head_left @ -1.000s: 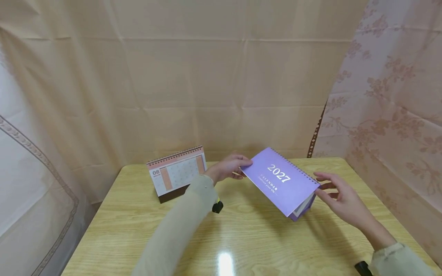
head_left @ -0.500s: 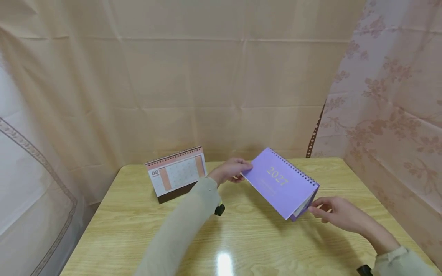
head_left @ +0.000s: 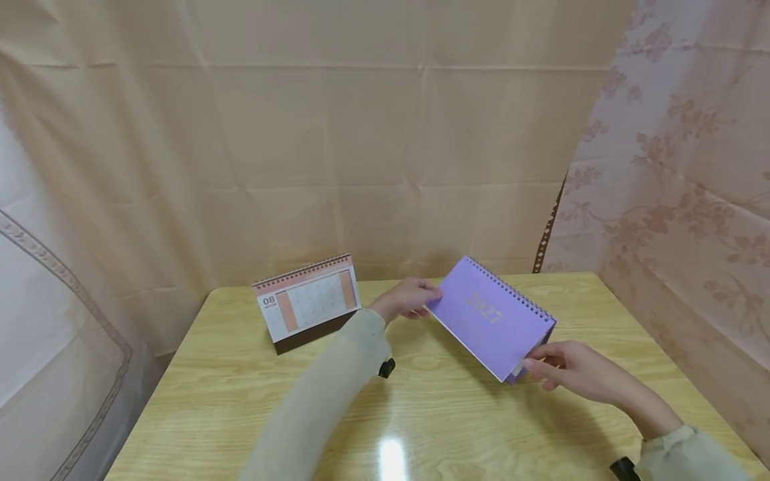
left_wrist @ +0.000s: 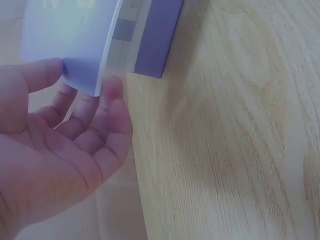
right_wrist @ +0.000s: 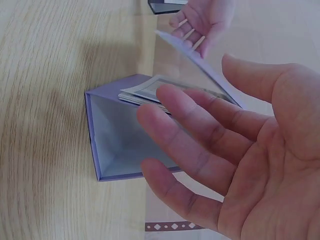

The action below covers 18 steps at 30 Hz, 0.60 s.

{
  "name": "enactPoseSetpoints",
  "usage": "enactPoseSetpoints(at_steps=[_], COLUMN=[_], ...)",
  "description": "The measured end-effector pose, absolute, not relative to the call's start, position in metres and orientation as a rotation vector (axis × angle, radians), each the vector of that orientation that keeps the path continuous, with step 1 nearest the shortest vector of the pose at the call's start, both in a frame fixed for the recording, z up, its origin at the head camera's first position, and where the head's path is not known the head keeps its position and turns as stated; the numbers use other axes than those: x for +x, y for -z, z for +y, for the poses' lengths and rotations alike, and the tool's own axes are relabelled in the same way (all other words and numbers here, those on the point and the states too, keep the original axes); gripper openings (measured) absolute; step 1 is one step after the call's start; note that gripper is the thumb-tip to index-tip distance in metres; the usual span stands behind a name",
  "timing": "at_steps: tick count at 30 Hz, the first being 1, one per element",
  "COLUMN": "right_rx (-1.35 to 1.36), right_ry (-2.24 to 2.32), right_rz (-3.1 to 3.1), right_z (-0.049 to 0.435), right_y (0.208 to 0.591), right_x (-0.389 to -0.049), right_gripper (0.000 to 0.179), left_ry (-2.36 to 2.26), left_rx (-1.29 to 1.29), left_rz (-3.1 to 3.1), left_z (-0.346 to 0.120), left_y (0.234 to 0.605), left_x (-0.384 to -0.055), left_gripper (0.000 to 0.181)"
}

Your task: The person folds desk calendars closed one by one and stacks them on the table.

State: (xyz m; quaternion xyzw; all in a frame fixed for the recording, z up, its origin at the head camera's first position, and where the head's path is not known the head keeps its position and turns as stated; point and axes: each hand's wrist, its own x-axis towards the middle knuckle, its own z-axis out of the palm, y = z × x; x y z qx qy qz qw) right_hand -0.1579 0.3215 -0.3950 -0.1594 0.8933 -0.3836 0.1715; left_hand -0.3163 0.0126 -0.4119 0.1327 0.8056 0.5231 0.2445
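A purple spiral desk calendar [head_left: 475, 334] marked 2027 stands at the table's right. My left hand [head_left: 409, 297] pinches the left corner of its raised front cover, thumb on top and fingers beneath, as the left wrist view shows. At the calendar's right end is my right hand [head_left: 577, 371], its fingers loosely bent beside the page edges. In the right wrist view the cover [right_wrist: 200, 67] stands apart from the white pages [right_wrist: 150, 90], and the right fingers [right_wrist: 187, 145] are spread in front of the hollow triangular stand [right_wrist: 112, 137]. Whether they touch the pages cannot be told.
Another desk calendar [head_left: 313, 300], pink and white with 08 on its page, stands on the left of the wooden table [head_left: 198, 401]. A beige curtain [head_left: 379, 133] hangs behind the table, with a flowered curtain [head_left: 692, 200] to the right.
My right hand has come down from the spiral's right end to the lower side edge, then moved left against the calendar. The left hand keeps its pinch on the cover, shifting only slightly.
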Motion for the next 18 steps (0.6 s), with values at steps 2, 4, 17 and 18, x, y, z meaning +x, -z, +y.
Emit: enactPoseSetpoints(at_steps=[2, 4, 17, 18], right_rx=[-0.48, -0.505, -0.541, -0.54], right_ry=[1.106, 1.119, 1.144, 1.145], right_rz=[2.502, 2.463, 2.392, 2.391], right_z=[0.322, 0.323, 0.326, 0.325], right_y=[0.396, 0.397, 0.401, 0.401], right_x=[-0.159, -0.159, -0.161, -0.161], right_gripper=[0.034, 0.034, 0.032, 0.031], left_ry=[-1.358, -1.3, -1.124, -1.127], left_rx=[0.419, 0.474, 0.674, 0.681], left_rz=[2.261, 2.301, 2.392, 2.391], left_z=[0.014, 0.015, 0.025, 0.026], left_y=[0.414, 0.417, 0.424, 0.424], left_x=[-0.316, -0.316, -0.315, -0.315], left_gripper=[0.027, 0.032, 0.045, 0.046])
